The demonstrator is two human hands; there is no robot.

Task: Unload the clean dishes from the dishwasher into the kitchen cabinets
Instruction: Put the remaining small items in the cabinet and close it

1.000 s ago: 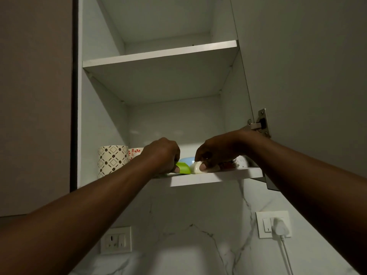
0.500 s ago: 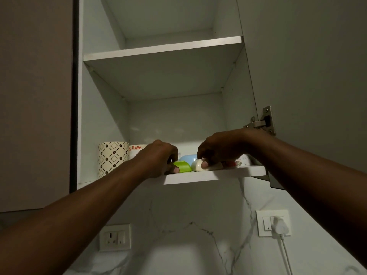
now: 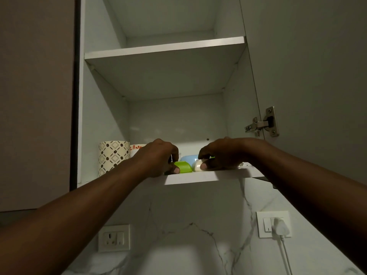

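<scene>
Head view: left hand (image 3: 158, 157) has its fingers curled over a green dish (image 3: 183, 166) and right hand (image 3: 220, 154) pinches a cream dish (image 3: 197, 165), both at the front lip of the lower cabinet shelf (image 3: 208, 176). The dishes lie side by side, touching or nearly so, a pale blue one (image 3: 188, 157) just behind. All three look smooth, rounded, glossy, probably plastic.

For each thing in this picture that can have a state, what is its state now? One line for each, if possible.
Cabinet door: open.
Upper shelf: nothing visible on it.
Left hand: grips the green dish on the lower shelf.
Right hand: grips the white dish.
Blue dish: behind them, untouched.
Patterned cup: upright.
Plug: in the socket.
</scene>
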